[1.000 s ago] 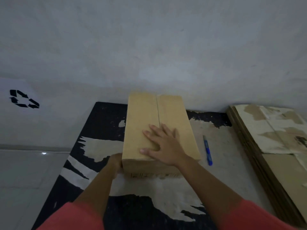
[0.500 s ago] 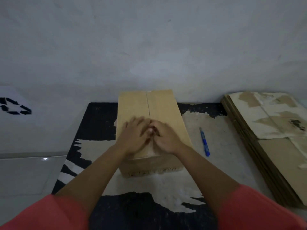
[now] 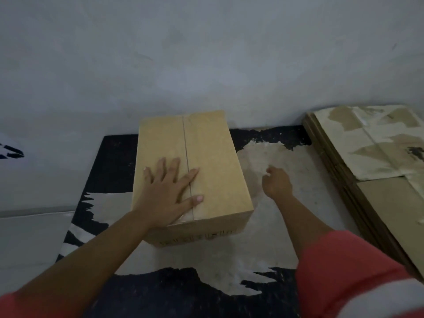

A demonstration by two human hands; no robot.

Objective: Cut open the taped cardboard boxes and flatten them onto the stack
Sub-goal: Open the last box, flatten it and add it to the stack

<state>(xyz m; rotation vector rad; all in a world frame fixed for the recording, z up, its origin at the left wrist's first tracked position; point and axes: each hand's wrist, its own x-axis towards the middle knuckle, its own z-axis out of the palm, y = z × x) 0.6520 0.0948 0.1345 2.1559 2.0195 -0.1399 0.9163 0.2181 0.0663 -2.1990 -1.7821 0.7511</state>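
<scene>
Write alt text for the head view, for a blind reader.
A left hand lies flat on a closed cardboard box standing on a worn black mat by a grey wall. The right hand, fingers curled, reaches to the mat right of the box; whether it holds anything is hidden. Flattened cardboard is stacked at far right.

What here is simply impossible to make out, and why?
All in the head view:
1. The right hand: seen from behind; its curled fingers hide whether it holds anything.
2. The print on the cardboard box, near side: too dark and blurred to read.
3. The black symbol: cut off by the left edge.
4. The stack of flattened cardboard: runs past the right edge, extent unknown.
5. The box's top seam: partly covered by the left hand.
</scene>
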